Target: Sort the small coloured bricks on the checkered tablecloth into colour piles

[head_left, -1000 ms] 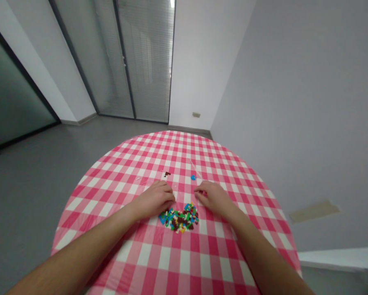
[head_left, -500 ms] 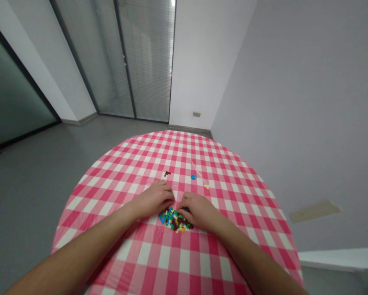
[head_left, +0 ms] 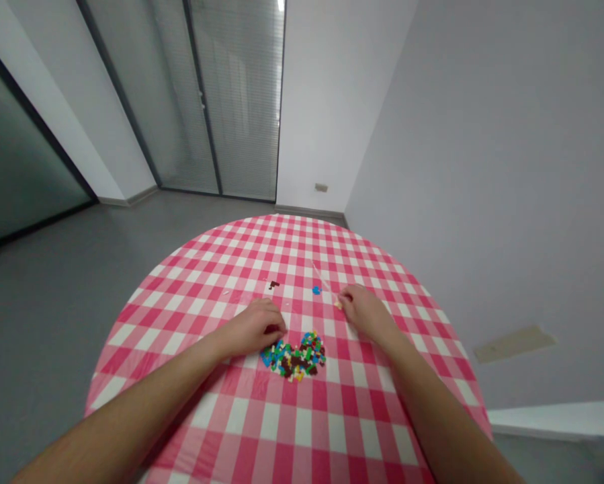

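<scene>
A pile of small mixed bricks (head_left: 294,359) in blue, green, brown, white and yellow lies on the checked tablecloth (head_left: 261,423). My left hand (head_left: 258,325) rests at the pile's upper left, fingers curled together; whatever they hold is hidden. Farther right, my right hand (head_left: 366,310) has its fingertips pinched at a small group of pale yellow pieces (head_left: 338,304); anything between the fingertips is too small to name. Beyond the pile sit a few dark brown pieces (head_left: 274,285) and a small blue cluster (head_left: 316,290).
The round table's far edge curves in front of a glass door (head_left: 241,101) and a white wall. Grey floor shows at the left. A strip of tape (head_left: 516,344) is on the right wall.
My right hand has moved from the pile, away and to the right, to the pale yellow pieces, uncovering the pile's right side. My left hand has barely moved.
</scene>
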### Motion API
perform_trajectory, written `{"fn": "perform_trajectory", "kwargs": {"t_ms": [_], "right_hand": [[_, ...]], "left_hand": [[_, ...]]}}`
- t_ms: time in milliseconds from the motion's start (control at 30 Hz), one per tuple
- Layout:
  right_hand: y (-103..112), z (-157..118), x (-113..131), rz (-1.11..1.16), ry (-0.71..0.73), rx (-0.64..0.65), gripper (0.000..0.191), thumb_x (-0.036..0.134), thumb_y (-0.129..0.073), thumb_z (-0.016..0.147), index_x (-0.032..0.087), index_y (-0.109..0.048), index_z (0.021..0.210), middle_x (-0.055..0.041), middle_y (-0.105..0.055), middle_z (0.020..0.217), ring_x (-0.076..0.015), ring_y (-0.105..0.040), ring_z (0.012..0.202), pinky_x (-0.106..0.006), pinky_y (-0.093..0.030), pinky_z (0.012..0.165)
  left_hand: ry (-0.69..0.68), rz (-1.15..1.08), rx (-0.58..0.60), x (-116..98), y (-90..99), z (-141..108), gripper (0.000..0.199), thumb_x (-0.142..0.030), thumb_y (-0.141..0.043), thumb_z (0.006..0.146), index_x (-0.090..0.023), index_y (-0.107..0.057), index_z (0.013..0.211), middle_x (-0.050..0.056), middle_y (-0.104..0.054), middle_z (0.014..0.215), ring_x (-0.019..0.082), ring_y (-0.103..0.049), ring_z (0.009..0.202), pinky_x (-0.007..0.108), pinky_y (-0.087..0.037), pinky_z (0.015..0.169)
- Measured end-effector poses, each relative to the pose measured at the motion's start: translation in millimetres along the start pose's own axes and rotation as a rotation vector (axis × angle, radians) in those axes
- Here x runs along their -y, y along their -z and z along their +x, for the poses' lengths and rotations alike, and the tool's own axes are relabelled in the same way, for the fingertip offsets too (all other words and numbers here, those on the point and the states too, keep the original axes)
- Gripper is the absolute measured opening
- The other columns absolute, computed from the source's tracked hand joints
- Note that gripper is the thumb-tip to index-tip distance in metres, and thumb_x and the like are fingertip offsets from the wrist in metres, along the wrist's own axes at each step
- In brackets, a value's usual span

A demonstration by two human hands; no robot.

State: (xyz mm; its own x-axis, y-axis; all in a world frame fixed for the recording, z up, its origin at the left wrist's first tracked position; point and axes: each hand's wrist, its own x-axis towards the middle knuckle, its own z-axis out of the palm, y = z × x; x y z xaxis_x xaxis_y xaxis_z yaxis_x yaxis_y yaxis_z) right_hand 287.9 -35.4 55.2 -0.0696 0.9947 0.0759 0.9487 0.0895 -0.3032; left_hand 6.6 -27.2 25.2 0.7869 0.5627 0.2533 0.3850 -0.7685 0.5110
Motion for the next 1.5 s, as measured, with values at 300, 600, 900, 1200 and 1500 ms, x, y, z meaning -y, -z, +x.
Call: {"fn": "perform_trajectory", "kwargs": {"t_ms": [300, 600, 900, 1200, 1500], "right_hand": [[-1.5, 10.5, -31.3, -0.074, -0.052, 0.160, 0.028, 0.014, -0.049, 0.089, 0.016, -0.060, 0.064, -0.0069, -0.064, 0.068, -0.0145, -0.052, 0.060, -0.027, -0.028, 0.057], [-3.5, 9.5, -29.9, -0.043, -0.012, 0.128, 0.026, 0.016, -0.050, 0.089, 0.017, -0.060, 0.064, -0.0068, -0.065, 0.069, -0.0154, -0.054, 0.062, -0.027, -0.030, 0.058], [-3.5, 10.7, -29.2, -0.031, -0.008, 0.061, 0.022, 0.019, -0.050, 0.089, 0.016, -0.068, 0.077, -0.0101, -0.071, 0.084, -0.0189, -0.060, 0.074, -0.028, -0.034, 0.063], [-5.6, 10.6, -29.1, -0.010, 0.041, 0.015, 0.023, 0.022, -0.051, 0.089, 0.016, -0.072, 0.084, -0.0107, -0.073, 0.091, -0.0214, -0.063, 0.081, -0.029, -0.039, 0.066], [-8.2, -0.2, -2.1, 0.063, 0.165, 0.026, 0.021, 0.021, -0.053, 0.091, 0.016, -0.072, 0.085, -0.0097, -0.071, 0.090, -0.0206, -0.063, 0.081, -0.029, -0.043, 0.070]], "left_hand": [[-0.002, -0.053, -0.024, 4.4, -2.5, -2.4, 0.013, -0.011, -0.064, 0.084, -0.023, -0.070, 0.083, -0.001, -0.073, 0.082, 0.017, -0.064, 0.084, 0.037, -0.044, 0.088], [0.010, -0.134, -0.038, 3.1, -2.7, -1.6, 0.020, -0.005, -0.060, 0.080, -0.022, -0.071, 0.081, 0.000, -0.074, 0.082, 0.016, -0.065, 0.082, 0.037, -0.045, 0.090], [0.042, -0.066, -0.028, -0.4, 0.5, -4.4, 0.024, -0.004, -0.057, 0.073, -0.021, -0.069, 0.086, 0.001, -0.072, 0.085, 0.019, -0.062, 0.085, 0.039, -0.046, 0.087], [0.006, -0.016, 0.059, -2.6, 3.8, -1.8, 0.013, -0.011, -0.062, 0.086, -0.021, -0.071, 0.084, 0.001, -0.071, 0.086, 0.019, -0.062, 0.085, 0.038, -0.041, 0.089], [0.114, 0.099, -0.198, 23.0, 6.8, -4.8, 0.010, -0.021, -0.061, 0.094, -0.021, -0.071, 0.094, 0.005, -0.070, 0.093, 0.022, -0.059, 0.093, 0.039, -0.043, 0.086]]}}
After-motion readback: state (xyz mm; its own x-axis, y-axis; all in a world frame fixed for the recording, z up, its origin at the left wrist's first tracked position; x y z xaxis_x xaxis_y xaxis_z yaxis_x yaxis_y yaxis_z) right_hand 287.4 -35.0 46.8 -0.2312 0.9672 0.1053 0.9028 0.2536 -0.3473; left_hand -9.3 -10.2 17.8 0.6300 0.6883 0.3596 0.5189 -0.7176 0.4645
